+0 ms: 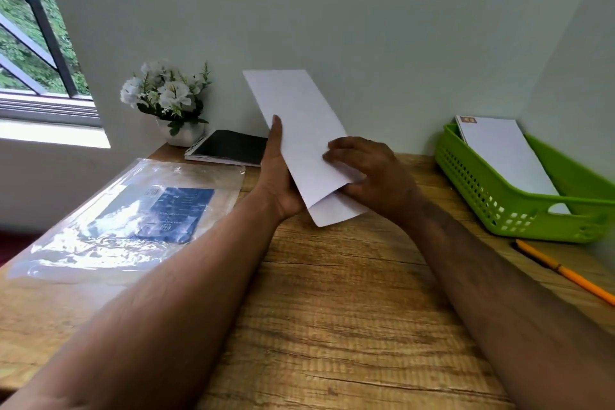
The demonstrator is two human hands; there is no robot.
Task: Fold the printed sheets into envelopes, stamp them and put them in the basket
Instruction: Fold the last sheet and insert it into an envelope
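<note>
Desk (332, 326) runs up against the wall; back left corner has the flower pot (181, 133), with a notebook (229, 147) just right of it and a plastic sleeve (133, 210) lying in front of both. Far right there's the basket (492, 196) with an envelope (506, 150) leaning in it, and a pencil (565, 273) on the desk just in front. Both hands (283, 176) (372, 170) are up over the middle, holding a folded sheet (299, 130) between them.

2 envelopes (299, 130) (506, 156), 1 basket (499, 203), 1 pencil (565, 273), 1 notebk (229, 147).
</note>
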